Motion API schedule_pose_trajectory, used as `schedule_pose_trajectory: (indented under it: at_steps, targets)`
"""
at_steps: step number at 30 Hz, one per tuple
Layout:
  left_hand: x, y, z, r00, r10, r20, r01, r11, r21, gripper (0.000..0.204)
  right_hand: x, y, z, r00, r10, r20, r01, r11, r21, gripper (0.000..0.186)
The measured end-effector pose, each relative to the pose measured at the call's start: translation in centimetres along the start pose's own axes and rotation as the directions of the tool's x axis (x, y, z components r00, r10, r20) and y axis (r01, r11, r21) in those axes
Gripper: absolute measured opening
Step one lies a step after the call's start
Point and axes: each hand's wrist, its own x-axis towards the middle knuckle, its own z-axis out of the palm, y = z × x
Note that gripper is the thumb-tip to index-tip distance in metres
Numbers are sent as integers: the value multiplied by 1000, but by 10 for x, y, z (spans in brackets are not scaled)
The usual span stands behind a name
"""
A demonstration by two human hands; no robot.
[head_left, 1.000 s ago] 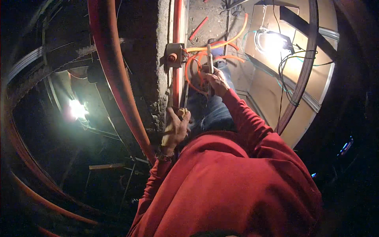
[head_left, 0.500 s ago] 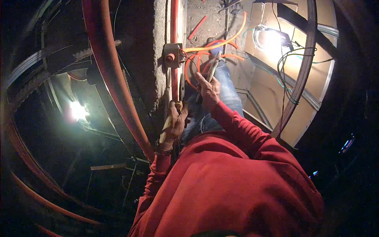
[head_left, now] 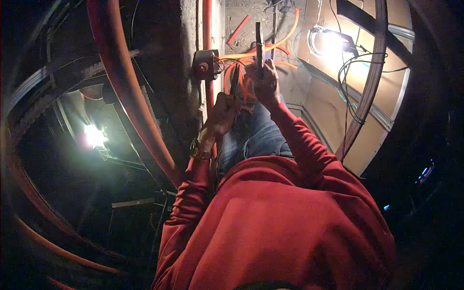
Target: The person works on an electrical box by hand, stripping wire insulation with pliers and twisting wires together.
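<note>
At upper ctr of view, L hand [head_left: 223,116] is clamped on a dark tool [head_left: 235,82]: fingers curled round its lower end, shaft pointing up. R hand [head_left: 265,87] is clamped on a bar [head_left: 259,43], approx. vert. in view, dark at top, paler below. Exact type of tool & bar can't be told. Hands are apart, side by side, L hand slightly lower in view. Box [head_left: 207,65] is on the red pipe [head_left: 207,24], to L of both tool & bar, w/ round reddish fitting [head_left: 203,67] on its face. Orange tubes [head_left: 237,56] run R from box & pass behind bar; contact w/ tool or bar can't be told. Red offcut [head_left: 238,30] lies on ground above, clear of both hands. Jeans [head_left: 263,128] show below R hand; wristband [head_left: 200,152] on L wrist. Lamp [head_left: 333,46], lit, at upper R, near post [head_left: 372,79]; 2nd lamp [head_left: 95,137], lit, far L, beyond thick red hose [head_left: 130,87].
</note>
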Motion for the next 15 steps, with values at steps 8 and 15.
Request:
schedule_pose_trajectory:
  at_steps: [8, 15]
  targets:
    - [43, 7, -11, 995, -76, 70, 62, 982, 179, 39, 6, -6, -10, 949, -316, 18, 315, 939, -136, 8]
    - [54, 30, -7, 999, 53, -5, -53, 998, -19, 20, 19, 1, -9, 965, -263, 2, 261, 958, -118, 3]
